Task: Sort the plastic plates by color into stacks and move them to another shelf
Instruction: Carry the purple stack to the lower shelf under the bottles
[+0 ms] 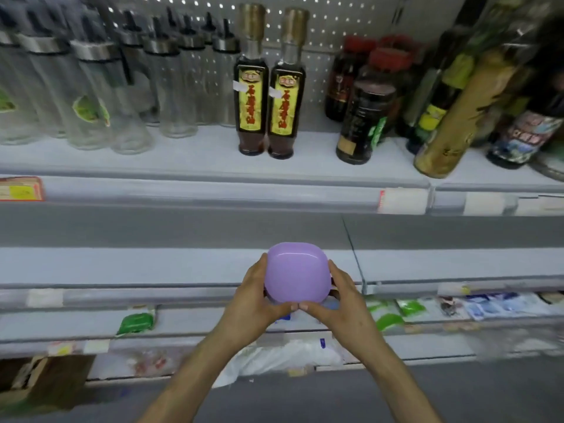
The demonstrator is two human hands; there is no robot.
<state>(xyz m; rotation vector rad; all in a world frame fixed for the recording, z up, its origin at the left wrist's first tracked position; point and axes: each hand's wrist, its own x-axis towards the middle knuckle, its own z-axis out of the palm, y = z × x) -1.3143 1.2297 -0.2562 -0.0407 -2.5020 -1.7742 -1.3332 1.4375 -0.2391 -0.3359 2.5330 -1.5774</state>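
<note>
A purple plastic plate [296,271], rounded-square and turned bottom-up, is held in front of the middle grey shelf [137,265]. My left hand [254,296] grips its left edge and my right hand [337,297] grips its right edge, thumbs meeting under the near rim. A bit of blue shows just beneath the plate; whether more plates are stacked under it is hidden.
The upper shelf [183,160] carries clear glass dispenser bottles [91,96] at left, two dark sauce bottles [265,96] in the middle and more dark bottles [366,111] at right. Lower shelves hold green packets [135,323] and white bags [283,358].
</note>
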